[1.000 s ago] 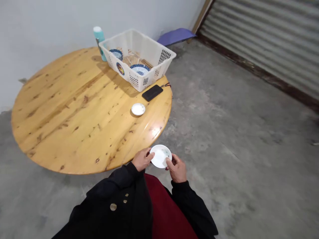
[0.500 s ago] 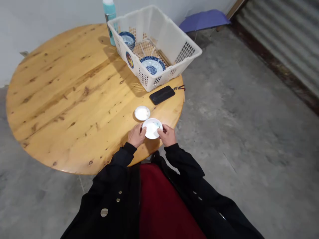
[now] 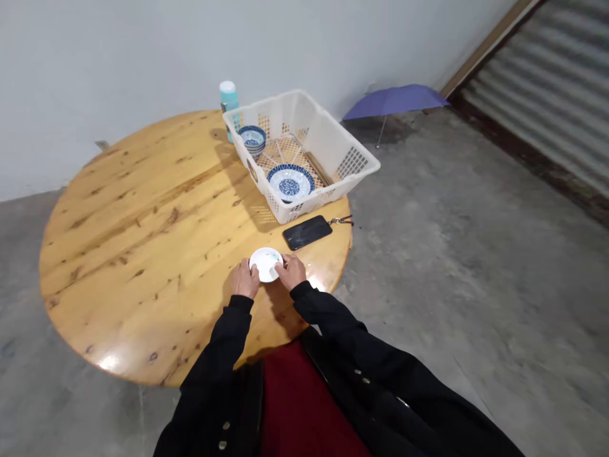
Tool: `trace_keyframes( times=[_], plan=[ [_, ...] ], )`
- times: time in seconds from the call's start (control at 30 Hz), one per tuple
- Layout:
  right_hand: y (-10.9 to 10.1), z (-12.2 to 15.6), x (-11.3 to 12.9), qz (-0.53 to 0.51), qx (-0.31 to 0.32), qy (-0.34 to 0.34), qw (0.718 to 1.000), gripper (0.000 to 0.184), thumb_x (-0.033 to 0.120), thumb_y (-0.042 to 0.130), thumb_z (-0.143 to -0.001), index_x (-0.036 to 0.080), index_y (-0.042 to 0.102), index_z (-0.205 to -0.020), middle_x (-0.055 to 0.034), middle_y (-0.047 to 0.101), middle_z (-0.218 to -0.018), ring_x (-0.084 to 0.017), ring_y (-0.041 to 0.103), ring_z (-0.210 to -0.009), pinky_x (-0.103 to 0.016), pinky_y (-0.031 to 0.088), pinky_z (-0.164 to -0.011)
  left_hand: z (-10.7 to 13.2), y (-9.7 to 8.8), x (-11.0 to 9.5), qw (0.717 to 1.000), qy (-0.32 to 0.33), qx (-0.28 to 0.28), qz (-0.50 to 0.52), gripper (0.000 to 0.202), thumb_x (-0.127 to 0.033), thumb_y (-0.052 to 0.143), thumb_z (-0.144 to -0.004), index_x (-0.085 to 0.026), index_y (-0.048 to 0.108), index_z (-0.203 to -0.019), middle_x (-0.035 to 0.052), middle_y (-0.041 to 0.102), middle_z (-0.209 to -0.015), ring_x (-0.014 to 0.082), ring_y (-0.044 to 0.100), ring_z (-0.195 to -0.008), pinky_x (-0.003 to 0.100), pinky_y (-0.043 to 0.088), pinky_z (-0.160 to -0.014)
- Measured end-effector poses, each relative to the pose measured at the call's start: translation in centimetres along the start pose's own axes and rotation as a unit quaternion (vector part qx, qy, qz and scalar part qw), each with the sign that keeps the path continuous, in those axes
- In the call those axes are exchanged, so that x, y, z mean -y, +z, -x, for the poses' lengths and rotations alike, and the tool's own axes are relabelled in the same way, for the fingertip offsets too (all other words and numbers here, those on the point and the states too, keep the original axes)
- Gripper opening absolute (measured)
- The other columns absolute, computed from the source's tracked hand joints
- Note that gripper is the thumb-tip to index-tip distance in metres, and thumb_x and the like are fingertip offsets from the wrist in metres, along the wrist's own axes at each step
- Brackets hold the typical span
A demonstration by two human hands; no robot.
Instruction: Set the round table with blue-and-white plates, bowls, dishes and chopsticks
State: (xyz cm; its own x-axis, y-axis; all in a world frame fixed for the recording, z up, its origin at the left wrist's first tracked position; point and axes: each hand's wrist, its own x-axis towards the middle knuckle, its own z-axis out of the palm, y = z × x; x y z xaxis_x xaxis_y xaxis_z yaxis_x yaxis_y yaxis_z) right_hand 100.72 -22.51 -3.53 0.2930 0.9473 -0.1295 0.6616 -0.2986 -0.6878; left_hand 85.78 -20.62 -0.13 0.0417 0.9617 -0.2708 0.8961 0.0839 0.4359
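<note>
A small white dish (image 3: 264, 269) with a faint greenish pattern is held level near the table's front edge. My left hand (image 3: 245, 278) grips its left rim, thumb on top. On the opposite rim, my right hand (image 3: 290, 271) pinches it the same way. The other small dish seen earlier is hidden, apparently beneath this one; whether the two touch I cannot tell. Just beyond my hands lies a black phone (image 3: 307, 233) with a strap.
On the round wooden table (image 3: 143, 254) stands a white plastic basket (image 3: 349, 149) holding blue-and-white bowls (image 3: 252, 138), a blue-patterned plate (image 3: 290, 183) and chopstick-like sticks (image 3: 318, 168). A turquoise bottle (image 3: 229, 101) is behind it. A purple umbrella (image 3: 394, 101) rests open on the floor.
Both hands have carried the dish forward and left, over the spot where the other small dish lay, which is now covered. The camera view has tilted up.
</note>
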Motion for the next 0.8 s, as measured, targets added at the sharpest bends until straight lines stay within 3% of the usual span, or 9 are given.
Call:
trace_keyframes(
  times=[0.37, 0.57, 0.8],
  plan=[
    [-0.2, -1.6, 0.5, 0.047, 0.112, -0.015, 0.992, 0.030, 0.024, 0.055, -0.083, 0.014, 0.071, -0.107, -0.0116, 0.063, -0.095, -0.022, 0.058, -0.087, -0.028, 0.044, -0.081, -1.0, 0.8, -0.3, 0.995, -0.073, -0.001, -0.062, 0.035, -0.028, 0.040, -0.096, -0.012, 0.061, -0.119, 0.0190, 0.064, -0.111, 0.0297, 0.061, -0.108, 0.035, 0.045, -0.084],
    [-0.7, -2.0, 0.7, 0.035, 0.134, -0.037, 0.990, 0.042, 0.021, 0.053, -0.083, 0.015, 0.065, -0.123, -0.0124, 0.063, -0.103, -0.024, 0.058, -0.097, -0.030, 0.045, -0.087, -1.1, 1.6, 0.2, 0.995, -0.072, -0.027, -0.063, 0.040, -0.028, 0.041, -0.096, -0.012, 0.059, -0.127, 0.0196, 0.064, -0.113, 0.0295, 0.062, -0.108, 0.036, 0.047, -0.086],
    [-1.3, -2.5, 0.7, 0.052, 0.170, -0.040, 0.983, 0.039, 0.022, 0.050, -0.086, 0.016, 0.064, -0.123, -0.0122, 0.059, -0.107, -0.024, 0.058, -0.100, -0.030, 0.044, -0.089, -1.5, 3.3, 1.2, 0.995, -0.063, -0.066, -0.029, 0.041, -0.027, 0.044, -0.095, -0.013, 0.061, -0.129, 0.0168, 0.064, -0.108, 0.0274, 0.060, -0.105, 0.036, 0.047, -0.089]
  ],
)
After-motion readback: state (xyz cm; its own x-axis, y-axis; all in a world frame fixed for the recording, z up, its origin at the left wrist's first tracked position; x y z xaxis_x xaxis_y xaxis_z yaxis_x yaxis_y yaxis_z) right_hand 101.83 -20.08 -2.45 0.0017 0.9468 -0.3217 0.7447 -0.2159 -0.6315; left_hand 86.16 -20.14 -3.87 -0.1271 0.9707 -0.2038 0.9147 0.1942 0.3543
